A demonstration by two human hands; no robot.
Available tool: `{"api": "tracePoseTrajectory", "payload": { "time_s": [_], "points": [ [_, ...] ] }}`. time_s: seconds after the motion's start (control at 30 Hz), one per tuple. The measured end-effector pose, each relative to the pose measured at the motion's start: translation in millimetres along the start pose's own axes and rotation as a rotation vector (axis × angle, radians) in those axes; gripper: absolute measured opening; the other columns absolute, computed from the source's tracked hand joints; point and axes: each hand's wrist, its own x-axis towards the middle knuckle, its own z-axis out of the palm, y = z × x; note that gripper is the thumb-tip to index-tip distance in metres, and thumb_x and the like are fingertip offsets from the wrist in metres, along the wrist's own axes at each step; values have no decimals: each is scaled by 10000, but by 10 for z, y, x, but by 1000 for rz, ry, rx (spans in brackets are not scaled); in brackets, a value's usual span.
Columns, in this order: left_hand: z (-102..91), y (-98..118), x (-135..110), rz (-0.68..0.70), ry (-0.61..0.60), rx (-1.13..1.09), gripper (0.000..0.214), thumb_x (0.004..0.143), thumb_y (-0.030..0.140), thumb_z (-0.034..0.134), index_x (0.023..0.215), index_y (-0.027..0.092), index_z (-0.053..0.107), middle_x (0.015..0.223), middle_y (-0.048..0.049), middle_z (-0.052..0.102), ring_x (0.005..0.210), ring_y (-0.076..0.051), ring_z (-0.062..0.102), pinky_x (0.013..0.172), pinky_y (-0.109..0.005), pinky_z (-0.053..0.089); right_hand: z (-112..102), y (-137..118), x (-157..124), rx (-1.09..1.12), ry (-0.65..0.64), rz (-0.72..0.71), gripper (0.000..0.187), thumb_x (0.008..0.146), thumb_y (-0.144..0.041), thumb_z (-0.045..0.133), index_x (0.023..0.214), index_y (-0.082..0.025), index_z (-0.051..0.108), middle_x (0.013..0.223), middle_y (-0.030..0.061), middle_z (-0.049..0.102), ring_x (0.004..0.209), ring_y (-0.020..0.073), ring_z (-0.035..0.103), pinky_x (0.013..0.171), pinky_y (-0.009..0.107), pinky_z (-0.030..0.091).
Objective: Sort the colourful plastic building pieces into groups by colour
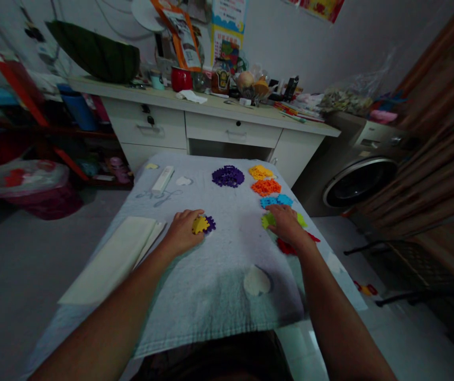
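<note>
My left hand (186,230) is closed on a small cluster of toothed plastic pieces, a yellow piece (200,225) in front of a purple one (211,224); how they join is too small to tell. My right hand (284,222) lies over a pile of lime-green toothed pieces (267,220), its thumb and fingers apart around some of them. Red pieces (285,246) show beneath and beside my right wrist. Just beyond that hand are blue pieces (277,201), then orange (266,187) and yellow-orange piles (260,172). A larger purple pile (228,177) sits at the far middle.
The pieces lie on a cloth-covered table (219,286). A folded pale cloth or paper (111,259) and a white stick-like device (163,179) are on the left. Behind stand a cluttered cabinet (235,129) and a washing machine (346,164); a bin (32,190) is at left.
</note>
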Motion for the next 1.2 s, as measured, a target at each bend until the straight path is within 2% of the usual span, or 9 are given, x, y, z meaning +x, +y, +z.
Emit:
{"api": "tracePoseTrajectory", "payload": {
  "time_s": [0.13, 0.27, 0.37, 0.47, 0.63, 0.83, 0.97, 1.1, 1.2],
  "points": [
    [-21, 28, -9, -8, -19, -9, 622, 676, 257, 559, 1290, 157, 536, 1179, -113, 606, 1105, -294, 534, 1009, -430, 396, 6, -327, 79, 130, -14, -159, 558, 793, -186, 681, 1334, -175, 545, 1378, 133, 557, 1267, 312, 465, 1038, 468, 360],
    [-28, 55, -16, 15, -9, -46, 597, 698, 254, 561, 1289, 171, 529, 1200, -106, 612, 1110, -289, 540, 1005, -430, 403, 158, -789, 207, 288, -83, -328, 575, 798, -238, 680, 1347, -170, 525, 1356, 126, 575, 1249, 283, 489, 1051, 444, 362],
    [-21, 63, -18, 47, 3, -91, 577, 711, 240, 572, 1283, 183, 529, 1208, -99, 617, 1115, -282, 545, 995, -428, 411, 328, -1074, 289, 389, -67, -398, 665, 779, -224, 661, 1409, -171, 452, 1404, 132, 534, 1276, 281, 464, 1069, 451, 347],
    [-19, 67, -18, 56, 6, -122, 565, 724, 234, 586, 1284, 187, 529, 1210, -97, 622, 1114, -279, 552, 992, -429, 414, 471, -1217, 332, 475, -37, -410, 741, 743, -163, 636, 1445, -182, 399, 1393, 124, 540, 1269, 277, 465, 1064, 445, 356],
    [-42, 71, -10, 42, 2, -157, 561, 723, 235, 615, 1277, 184, 539, 1217, -98, 625, 1134, -281, 546, 1004, -432, 413, 578, -1203, 343, 568, -1, -382, 736, 731, -155, 634, 1430, -201, 406, 1318, 92, 591, 1205, 264, 498, 1057, 452, 364],
    [-52, 47, 6, 22, -11, -183, 493, 725, 246, 627, 1212, 186, 581, 1182, -92, 641, 1114, -270, 568, 1003, -426, 426, 628, -1153, 320, 623, 63, -394, 709, 698, -122, 595, 1392, -154, 452, 1304, 118, 598, 1190, 254, 509, 1063, 424, 370],
    [-45, 19, 16, 1, 16, -234, 473, 734, 262, 626, 1198, 180, 582, 1144, -90, 638, 1088, -252, 584, 983, -405, 451, 647, -1132, 317, 682, 127, -374, 620, 721, -130, 578, 1335, -148, 500, 1231, 103, 635, 1107, 229, 551, 1018, 381, 405],
    [-52, 20, 27, -86, 97, -247, 455, 725, 298, 650, 1164, 194, 593, 1104, -80, 616, 1056, -240, 593, 951, -392, 474, 627, -1083, 328, 693, 148, -346, 248, 879, -190, 476, 1075, -179, 627, 1021, 59, 679, 968, 190, 582, 907, 316, 429],
    [-40, 23, 32, -100, 123, -198, 425, 723, 298, 645, 1135, 205, 601, 1085, -74, 603, 1054, -245, 585, 957, -396, 466, 618, -1069, 344, 629, 174, -300, 272, 969, -256, 374, 880, -187, 621, 844, 45, 645, 843, 179, 573, 817, 295, 422]
  ]
}}
